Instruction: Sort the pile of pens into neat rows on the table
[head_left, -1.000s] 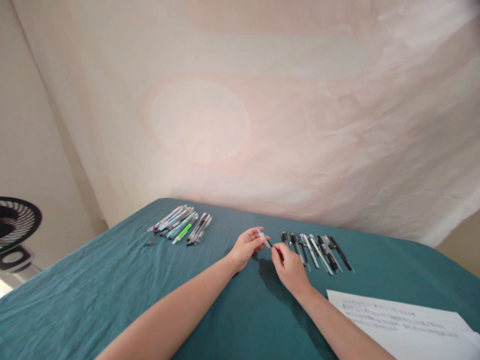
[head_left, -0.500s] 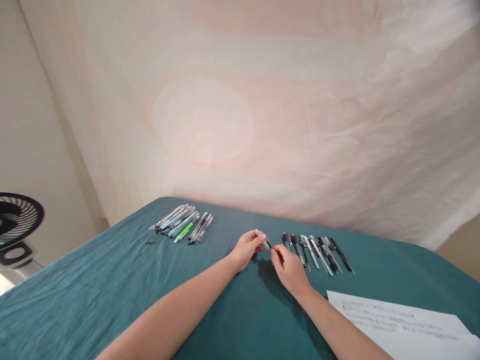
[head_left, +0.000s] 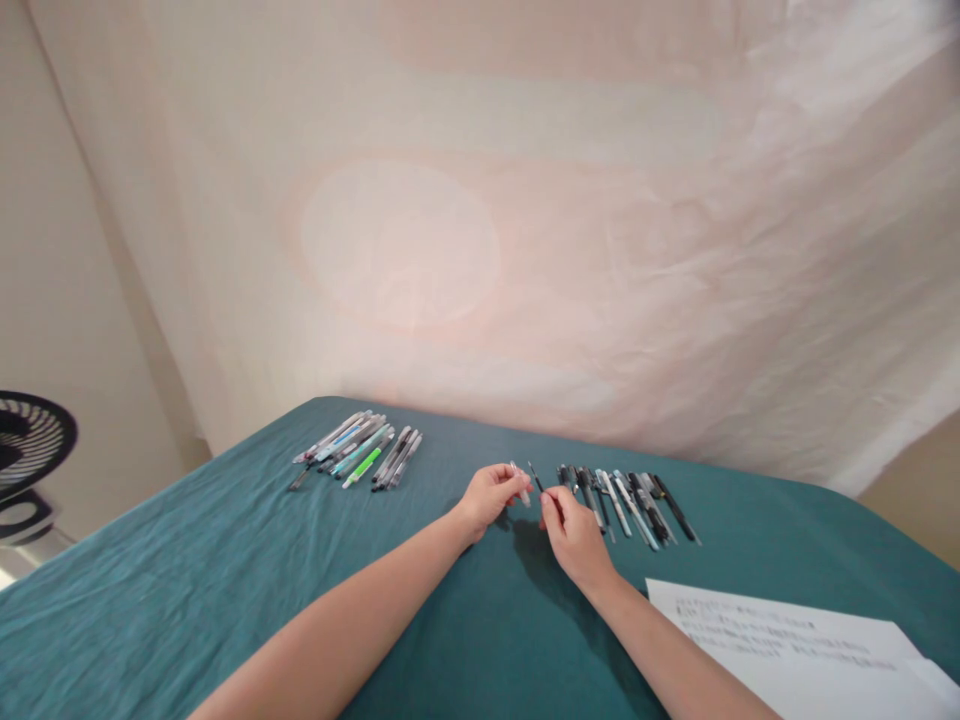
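Note:
Near the middle of the table, my left hand [head_left: 491, 498] pinches a short clear plastic pen part [head_left: 523, 490]; whether it is a cap or a barrel I cannot tell. Just to its right, the closed fingers of my right hand [head_left: 574, 530] grip a thin dark pen or refill [head_left: 535, 477], its narrow end pointing up and left. A small gap separates the two pieces. The lower end of the dark one is hidden in my fingers. Beyond my right hand lies a row of mostly black and white pens [head_left: 622, 505].
A pile of clear, blue and grey pens [head_left: 349, 440], with one bright green pen [head_left: 363, 467], lies at the back left. Printed paper [head_left: 780, 640] covers the front right of the green tablecloth [head_left: 225, 570]. A black fan [head_left: 34, 440] stands at the far left.
The dark thin piece, whose end was at or in the clear part, now stands apart from it with its tip showing. The view has shifted slightly.

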